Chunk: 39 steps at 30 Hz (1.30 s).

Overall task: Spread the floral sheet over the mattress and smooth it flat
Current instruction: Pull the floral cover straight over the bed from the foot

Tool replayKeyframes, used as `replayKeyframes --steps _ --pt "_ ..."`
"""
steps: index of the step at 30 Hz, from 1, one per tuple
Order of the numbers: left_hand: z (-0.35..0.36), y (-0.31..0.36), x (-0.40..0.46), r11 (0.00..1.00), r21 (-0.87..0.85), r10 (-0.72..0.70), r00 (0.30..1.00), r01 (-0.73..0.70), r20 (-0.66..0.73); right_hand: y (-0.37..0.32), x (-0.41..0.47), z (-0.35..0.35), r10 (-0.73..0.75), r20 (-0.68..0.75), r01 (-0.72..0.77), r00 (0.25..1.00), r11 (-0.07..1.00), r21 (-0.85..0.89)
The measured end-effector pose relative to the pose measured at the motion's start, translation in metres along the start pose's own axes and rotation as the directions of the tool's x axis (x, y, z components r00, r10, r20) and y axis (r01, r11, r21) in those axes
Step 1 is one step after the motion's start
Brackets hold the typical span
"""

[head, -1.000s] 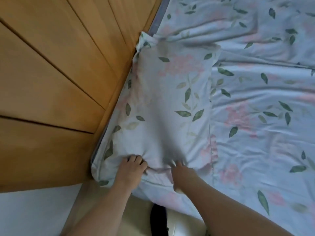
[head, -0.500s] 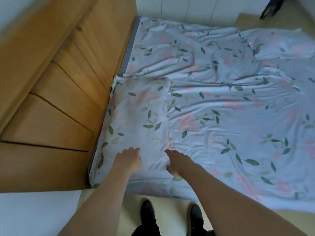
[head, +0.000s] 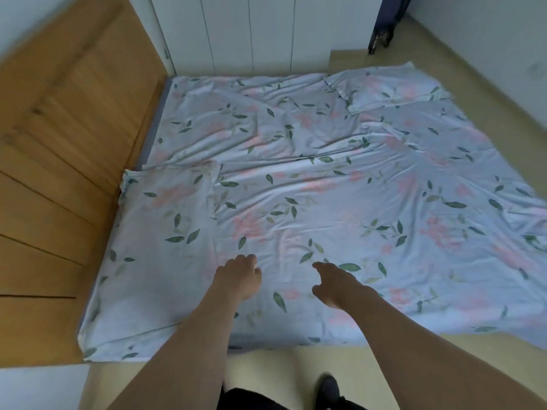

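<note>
The pale blue floral sheet (head: 325,179) with pink flowers and green leaves lies over the low mattress, whose grey edge (head: 159,113) shows at the far left. The sheet is wrinkled across the middle and far side. A folded-over flap (head: 165,232) lies at the near left, and another fold (head: 384,93) sits at the far right corner. My left hand (head: 238,276) rests knuckles up on the sheet near the front edge, fingers curled. My right hand (head: 336,281) hovers just over the sheet beside it, fingers loosely spread, holding nothing.
A wooden headboard (head: 59,173) runs along the left side. White cupboard doors (head: 251,34) stand behind the bed. Beige floor (head: 473,93) surrounds the right and near sides, where the sheet spills over. A dark object (head: 384,25) stands at the back right. My dark shoes (head: 328,389) show below.
The view pulled back and up from the near-left flap to the whole bed. Both hands let go of the flap's edge and shifted right along the sheet.
</note>
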State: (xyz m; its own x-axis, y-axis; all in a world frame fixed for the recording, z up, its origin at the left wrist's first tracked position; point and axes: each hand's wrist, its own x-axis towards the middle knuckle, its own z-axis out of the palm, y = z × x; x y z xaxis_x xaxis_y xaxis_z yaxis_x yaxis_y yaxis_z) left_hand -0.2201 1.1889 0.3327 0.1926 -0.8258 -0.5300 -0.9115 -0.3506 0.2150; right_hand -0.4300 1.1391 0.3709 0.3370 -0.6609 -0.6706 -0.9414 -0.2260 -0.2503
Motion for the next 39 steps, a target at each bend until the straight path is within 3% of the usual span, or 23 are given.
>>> replayKeyframes --steps 4,12,16,21,30,39 --pt "0.019 0.078 0.005 0.999 0.002 0.039 0.996 -0.039 0.080 0.081 -0.019 -0.014 0.072 0.050 -0.073 0.996 0.997 0.024" --pt "0.046 0.190 0.047 0.978 0.129 0.137 0.973 -0.162 0.185 0.195 -0.020 -0.025 0.190 0.062 -0.200 0.980 0.947 0.251" --pt "0.063 0.289 0.054 0.956 0.133 0.222 0.943 -0.260 0.250 0.287 -0.043 -0.029 0.294 0.069 -0.300 0.953 0.895 0.330" --pt "0.079 0.413 0.069 0.915 0.209 0.291 0.924 -0.344 0.247 0.404 -0.063 -0.054 0.341 -0.006 -0.310 0.940 0.860 0.406" --pt "0.137 0.685 0.055 0.877 0.121 0.415 0.861 -0.464 0.296 0.665 -0.142 -0.079 0.523 0.014 -0.449 0.852 0.718 0.531" --pt "0.171 0.803 0.111 0.899 0.169 0.317 0.867 -0.404 0.383 0.821 -0.125 -0.134 0.518 0.034 -0.451 0.855 0.708 0.544"
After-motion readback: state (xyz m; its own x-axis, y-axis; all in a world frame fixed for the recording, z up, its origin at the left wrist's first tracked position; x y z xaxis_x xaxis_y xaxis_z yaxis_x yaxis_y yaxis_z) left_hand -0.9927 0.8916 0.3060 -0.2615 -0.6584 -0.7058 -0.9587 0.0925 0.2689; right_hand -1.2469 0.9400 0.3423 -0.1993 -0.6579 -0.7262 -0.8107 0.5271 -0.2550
